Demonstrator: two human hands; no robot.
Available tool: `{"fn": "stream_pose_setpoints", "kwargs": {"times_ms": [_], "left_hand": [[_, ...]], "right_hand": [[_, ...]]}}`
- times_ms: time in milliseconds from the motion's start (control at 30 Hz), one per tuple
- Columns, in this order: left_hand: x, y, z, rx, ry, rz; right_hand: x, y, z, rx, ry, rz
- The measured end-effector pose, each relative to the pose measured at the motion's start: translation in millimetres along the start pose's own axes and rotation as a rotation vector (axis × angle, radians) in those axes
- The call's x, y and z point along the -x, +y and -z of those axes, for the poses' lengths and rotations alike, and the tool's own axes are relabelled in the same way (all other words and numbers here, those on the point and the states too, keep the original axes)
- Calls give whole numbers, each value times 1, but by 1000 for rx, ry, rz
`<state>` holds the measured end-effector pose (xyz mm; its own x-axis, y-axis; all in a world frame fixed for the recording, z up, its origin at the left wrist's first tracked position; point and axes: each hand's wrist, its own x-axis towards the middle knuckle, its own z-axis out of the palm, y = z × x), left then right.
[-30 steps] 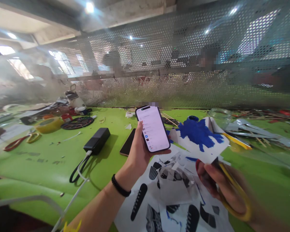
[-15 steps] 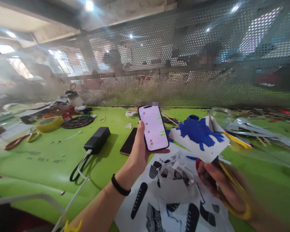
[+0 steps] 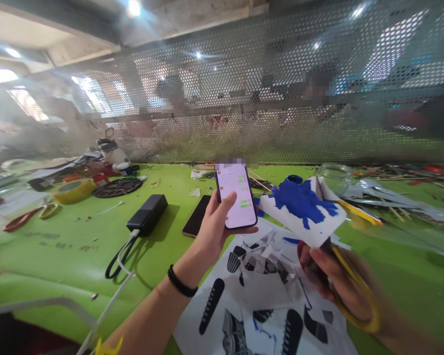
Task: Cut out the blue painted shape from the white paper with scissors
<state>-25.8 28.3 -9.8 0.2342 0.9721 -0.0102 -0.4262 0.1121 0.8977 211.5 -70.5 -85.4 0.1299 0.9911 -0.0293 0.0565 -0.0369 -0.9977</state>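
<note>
My left hand (image 3: 214,222), with a black bead bracelet on its wrist, is closed around a smartphone (image 3: 242,214). Its thumb lies on the lit screen, which shows a chat with green bubbles. My right hand (image 3: 335,278) grips yellow-handled scissors (image 3: 372,318), their blades pointing up. At the blades and fingertips is a white paper piece with a blue painted patch (image 3: 299,202); whether the hand or the blades hold it, I cannot tell. Below both hands lies a printed sheet (image 3: 207,340) with black shoe-part pictures and paper scraps on it.
A second phone (image 3: 198,217) lies beside my left hand, near a black power bank (image 3: 147,214) with a white cable. Leftward are a tape roll (image 3: 74,190) and red-and-yellow scissors (image 3: 25,217). A glass jar (image 3: 335,173) and yellow cutter (image 3: 362,212) lie right. Perforated metal panel (image 3: 222,98) behind.
My left thumb has moved from the phone's edge onto its screen, and the chat on it has shifted. My right hand keeps its hold on the scissors.
</note>
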Motion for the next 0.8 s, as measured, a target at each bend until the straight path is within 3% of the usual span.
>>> {"fn": "stream_pose_setpoints", "kwargs": {"times_ms": [467,800], "left_hand": [[3,-1,-6,-93,15,-120],[2,2,-6,20,-41,-64]], "right_hand": [[2,-4,-1,32,-27,28],[-1,3,1,-24,-30,22]]}}
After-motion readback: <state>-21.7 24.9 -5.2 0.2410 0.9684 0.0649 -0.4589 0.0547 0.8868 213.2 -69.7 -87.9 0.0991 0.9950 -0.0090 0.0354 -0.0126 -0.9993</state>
